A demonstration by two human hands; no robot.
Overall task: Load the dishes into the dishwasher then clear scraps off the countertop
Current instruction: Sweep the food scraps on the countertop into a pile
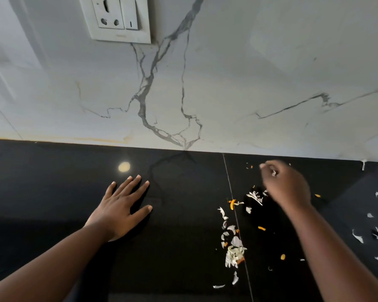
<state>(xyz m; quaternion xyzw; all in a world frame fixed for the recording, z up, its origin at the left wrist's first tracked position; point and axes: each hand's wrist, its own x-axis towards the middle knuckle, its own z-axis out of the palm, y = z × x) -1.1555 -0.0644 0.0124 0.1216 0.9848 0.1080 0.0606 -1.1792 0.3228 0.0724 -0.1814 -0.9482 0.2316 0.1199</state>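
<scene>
Clearing scraps now, we judge; no dishes or dishwasher in view. Our left hand (120, 211) lies flat, fingers spread, on the glossy black stone countertop (52, 192); our right hand (286, 184) curls, blurred, apparently round a white bit. White and orange vegetable scraps (234, 253) remain scattered beside it.
</scene>
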